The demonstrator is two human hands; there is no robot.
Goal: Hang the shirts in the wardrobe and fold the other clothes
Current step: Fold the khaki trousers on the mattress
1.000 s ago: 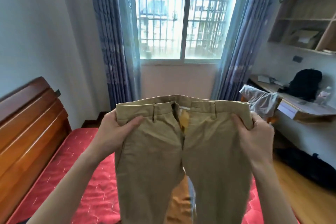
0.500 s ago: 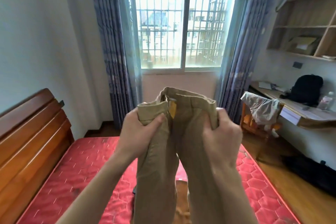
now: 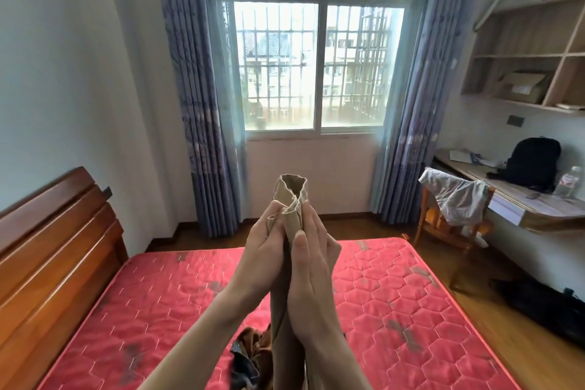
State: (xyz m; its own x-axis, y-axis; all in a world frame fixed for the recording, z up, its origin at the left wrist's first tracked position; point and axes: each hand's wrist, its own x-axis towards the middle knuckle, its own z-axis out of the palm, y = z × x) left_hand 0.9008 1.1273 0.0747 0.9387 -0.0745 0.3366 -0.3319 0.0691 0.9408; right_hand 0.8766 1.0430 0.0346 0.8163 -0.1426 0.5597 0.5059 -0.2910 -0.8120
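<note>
I hold a pair of khaki trousers (image 3: 292, 196) upright in front of me, folded in half lengthwise, waistband on top and legs hanging down out of view. My left hand (image 3: 264, 255) and my right hand (image 3: 311, 258) press together palm to palm with the waistband gripped between them. The trousers hang above a red quilted mattress (image 3: 380, 304). A small heap of dark and brown clothes (image 3: 250, 355) lies on the mattress just below my forearms.
A wooden headboard (image 3: 53, 247) stands at the left. A window with blue curtains (image 3: 202, 104) is straight ahead. At the right are a wooden chair with a grey garment (image 3: 456, 203) draped on it, a desk (image 3: 538, 206) with a black backpack (image 3: 533, 165), and wall shelves.
My hands came together, folding the spread waistband in half until the two sides meet. The view has tilted upward.
</note>
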